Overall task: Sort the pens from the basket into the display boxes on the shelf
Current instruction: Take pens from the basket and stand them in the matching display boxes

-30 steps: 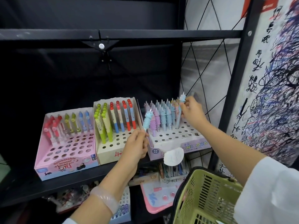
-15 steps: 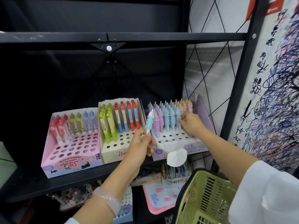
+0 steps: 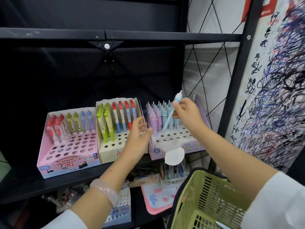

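On the pink display box (image 3: 69, 164) you can read "Retractable eraser". The purple display box (image 3: 193, 147) shows you the letters "NICO". The cream box (image 3: 118, 153) carries a red "4".

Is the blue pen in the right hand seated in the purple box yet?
Not yet. The right hand holds the blue unicorn pen tilted above the purple display box, its tip near the rows, no hole visibly entered.

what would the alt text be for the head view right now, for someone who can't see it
A person's right hand holds a light blue unicorn pen over a purple display box of similar pens on a black shelf, while the open left hand hovers beside it. Cream and pink pen boxes sit to the left; a green basket hangs below.
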Motion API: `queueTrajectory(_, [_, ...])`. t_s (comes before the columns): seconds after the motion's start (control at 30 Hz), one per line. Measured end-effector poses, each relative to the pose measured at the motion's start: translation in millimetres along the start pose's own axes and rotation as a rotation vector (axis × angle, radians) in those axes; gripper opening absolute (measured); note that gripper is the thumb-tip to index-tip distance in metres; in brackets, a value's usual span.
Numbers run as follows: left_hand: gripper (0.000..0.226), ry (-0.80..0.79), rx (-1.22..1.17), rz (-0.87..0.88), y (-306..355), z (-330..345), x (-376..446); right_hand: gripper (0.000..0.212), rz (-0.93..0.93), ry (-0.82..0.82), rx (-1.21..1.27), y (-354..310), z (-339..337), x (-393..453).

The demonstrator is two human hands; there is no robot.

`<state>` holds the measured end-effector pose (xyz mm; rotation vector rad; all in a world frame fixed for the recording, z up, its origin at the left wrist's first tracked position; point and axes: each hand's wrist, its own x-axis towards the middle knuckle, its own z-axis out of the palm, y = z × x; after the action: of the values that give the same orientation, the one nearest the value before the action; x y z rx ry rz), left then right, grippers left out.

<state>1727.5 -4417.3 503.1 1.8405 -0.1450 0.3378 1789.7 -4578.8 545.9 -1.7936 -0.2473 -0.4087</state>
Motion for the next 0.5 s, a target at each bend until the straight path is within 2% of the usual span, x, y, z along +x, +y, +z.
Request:
queueTrajectory(0.13, [0.044, 0.002, 0.076, -0.030, -3.9, -12.3, -0.4, 0.016, -0.015, -0.009, -0.256, 20.0, 0.4, 7.4])
queueTrajectory(0.37, [0.038, -0.026, 0.057, -0.066, -6.7, -18.0, -8.6, 0.017, -0.117, -0.046, -0.398, 30.5, 11.2, 12.5])
queueTrajectory(0.5, [0.035, -0.026, 0.065, -0.064, -6.9, -22.6, -10.2, 0.020, -0.125, -0.042, -0.400, 44.6, 15.3, 11.5])
